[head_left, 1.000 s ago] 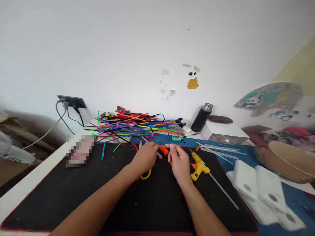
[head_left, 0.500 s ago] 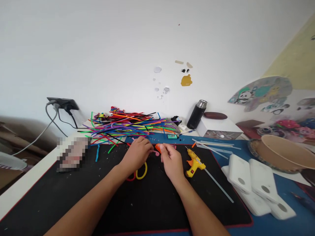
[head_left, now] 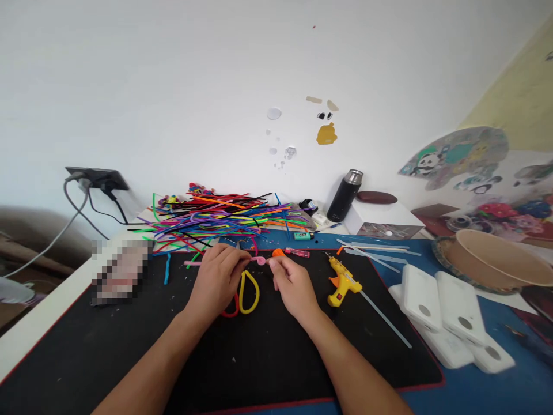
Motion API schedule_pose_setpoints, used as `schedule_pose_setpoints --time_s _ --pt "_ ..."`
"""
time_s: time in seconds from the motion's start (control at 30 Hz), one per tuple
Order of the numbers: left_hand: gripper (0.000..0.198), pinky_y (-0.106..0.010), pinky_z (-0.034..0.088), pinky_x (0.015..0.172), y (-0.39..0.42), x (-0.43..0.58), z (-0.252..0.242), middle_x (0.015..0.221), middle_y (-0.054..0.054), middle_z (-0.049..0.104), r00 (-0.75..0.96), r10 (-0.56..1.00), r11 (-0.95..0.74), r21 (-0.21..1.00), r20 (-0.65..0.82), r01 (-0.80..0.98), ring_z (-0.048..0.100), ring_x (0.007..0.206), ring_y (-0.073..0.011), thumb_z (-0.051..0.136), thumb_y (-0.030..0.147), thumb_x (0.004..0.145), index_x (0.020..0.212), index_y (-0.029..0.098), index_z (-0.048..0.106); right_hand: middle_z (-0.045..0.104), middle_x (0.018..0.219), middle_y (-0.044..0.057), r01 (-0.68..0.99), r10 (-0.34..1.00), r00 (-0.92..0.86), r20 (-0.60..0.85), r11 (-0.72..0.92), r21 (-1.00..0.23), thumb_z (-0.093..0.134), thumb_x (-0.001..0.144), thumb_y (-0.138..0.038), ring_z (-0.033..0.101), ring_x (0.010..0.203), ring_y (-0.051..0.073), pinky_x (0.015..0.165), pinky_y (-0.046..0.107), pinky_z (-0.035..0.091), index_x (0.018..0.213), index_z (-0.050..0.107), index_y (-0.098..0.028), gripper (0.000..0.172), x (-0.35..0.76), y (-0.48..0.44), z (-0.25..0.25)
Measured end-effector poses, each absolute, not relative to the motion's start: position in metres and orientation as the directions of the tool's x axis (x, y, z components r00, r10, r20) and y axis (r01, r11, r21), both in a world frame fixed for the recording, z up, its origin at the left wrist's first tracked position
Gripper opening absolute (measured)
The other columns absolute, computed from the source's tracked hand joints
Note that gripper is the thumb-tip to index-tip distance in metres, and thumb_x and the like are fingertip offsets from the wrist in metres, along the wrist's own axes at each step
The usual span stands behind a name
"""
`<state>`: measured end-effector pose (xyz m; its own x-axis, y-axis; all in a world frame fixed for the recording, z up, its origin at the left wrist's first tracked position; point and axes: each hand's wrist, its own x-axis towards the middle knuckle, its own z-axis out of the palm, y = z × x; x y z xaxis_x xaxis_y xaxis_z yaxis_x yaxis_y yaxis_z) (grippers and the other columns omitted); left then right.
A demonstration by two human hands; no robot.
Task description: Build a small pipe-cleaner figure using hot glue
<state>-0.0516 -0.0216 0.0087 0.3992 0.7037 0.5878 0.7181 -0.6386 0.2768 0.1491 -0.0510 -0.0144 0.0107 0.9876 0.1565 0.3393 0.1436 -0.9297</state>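
Observation:
Over the black mat (head_left: 129,340), my left hand (head_left: 218,279) is closed around a pink pipe cleaner (head_left: 257,260) that sticks out on both sides of the fist. My right hand (head_left: 291,285) pinches that pipe cleaner's curled right end. Scissors with a yellow and a red handle loop (head_left: 249,295) lie on the mat just under my hands. A small orange piece (head_left: 277,252) and a pink-handled tool (head_left: 298,252) lie just beyond my right hand.
A heap of coloured pipe cleaners (head_left: 220,220) fills the back of the table. A yellow glue gun (head_left: 341,282) lies right of my hands, with clear glue sticks (head_left: 374,251) behind it. A black flask (head_left: 344,196), white boxes (head_left: 444,314) and a tan bowl (head_left: 492,259) stand to the right.
Both hands have drawn back toward me and leftward from the pile. The pink pipe cleaner is now stretched out between them, and the scissors' handles show fully.

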Motion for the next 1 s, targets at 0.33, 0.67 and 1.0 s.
schedule_pose_setpoints --time_s 0.33,0.67,1.0 --pt "0.016 -0.039 0.043 0.083 -0.029 -0.047 0.01 0.091 -0.005 0.075 0.522 0.616 -0.726 0.167 0.589 0.667 0.059 0.091 -0.0249 0.057 0.019 0.103 0.099 0.021 0.072 0.053 0.055 -0.004 0.222 0.989 -0.079 0.125 0.14 -0.965 0.055 0.101 -0.05 0.05 0.051 0.015 0.054 0.026 0.036 0.092 0.07 -0.02 0.035 0.135 -0.06 -0.011" --pt "0.022 -0.042 0.041 0.08 -0.019 -0.067 0.011 0.091 -0.007 0.076 0.555 0.653 -0.656 0.018 0.514 0.755 0.062 0.088 -0.0263 0.054 0.024 0.104 0.108 0.024 0.076 0.046 0.046 -0.005 0.136 1.0 0.003 0.005 0.005 -0.991 0.059 0.095 -0.062 0.041 0.043 0.014 0.05 0.028 0.03 0.079 0.069 -0.02 0.045 0.141 -0.054 -0.006" --pt "0.028 -0.045 0.042 0.086 -0.012 -0.089 0.018 0.096 -0.007 0.078 0.479 0.678 -0.581 0.009 0.557 0.814 0.062 0.093 -0.029 0.056 0.02 0.101 0.112 0.029 0.079 0.053 0.047 -0.002 0.134 0.998 -0.017 -0.053 -0.05 -0.99 0.059 0.094 -0.062 0.043 0.044 0.015 0.051 0.029 0.033 0.077 0.07 -0.02 0.047 0.147 -0.048 -0.009"
